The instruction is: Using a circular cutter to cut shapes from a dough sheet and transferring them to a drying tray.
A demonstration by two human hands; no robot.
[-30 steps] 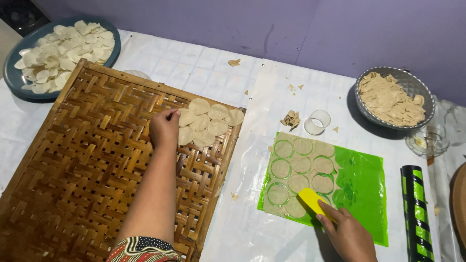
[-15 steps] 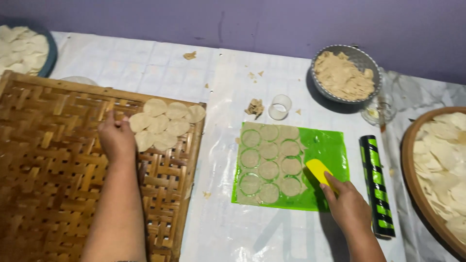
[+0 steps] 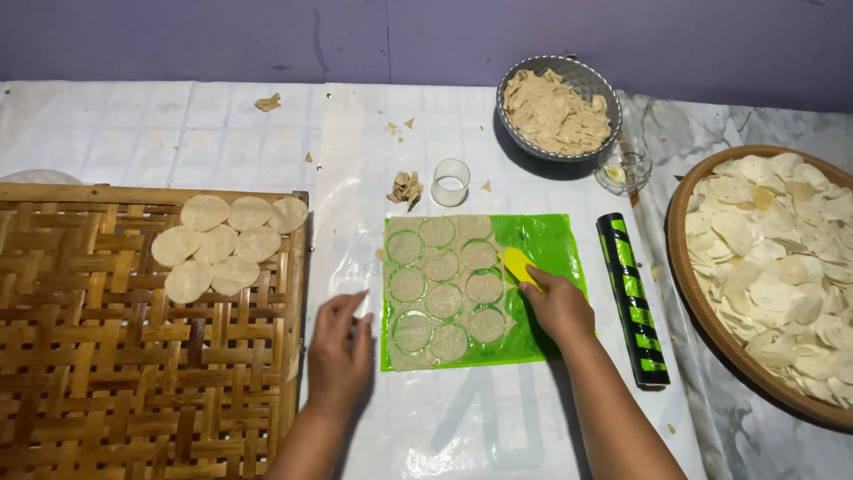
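My right hand (image 3: 557, 305) grips a yellow scraper (image 3: 519, 265) whose blade rests on the green mat (image 3: 552, 242), beside several round cut dough discs (image 3: 444, 286). My left hand (image 3: 339, 348) lies palm down on the white table cover, fingers apart, between the woven bamboo tray (image 3: 107, 356) and the mat's left edge. It holds nothing. Several flat dough rounds (image 3: 222, 244) lie on the bamboo tray's upper right corner.
A small clear round cutter (image 3: 450, 182) and dough scraps (image 3: 406, 188) sit above the mat. A grey bowl of dough trimmings (image 3: 557, 111) stands behind. A green and black rolling pin (image 3: 632, 298) lies right of the mat. A round basket of rounds (image 3: 766, 267) fills the right.
My left hand left the dough rounds on the bamboo tray and came down onto the table cover by the mat. The view swung right, showing the round basket.
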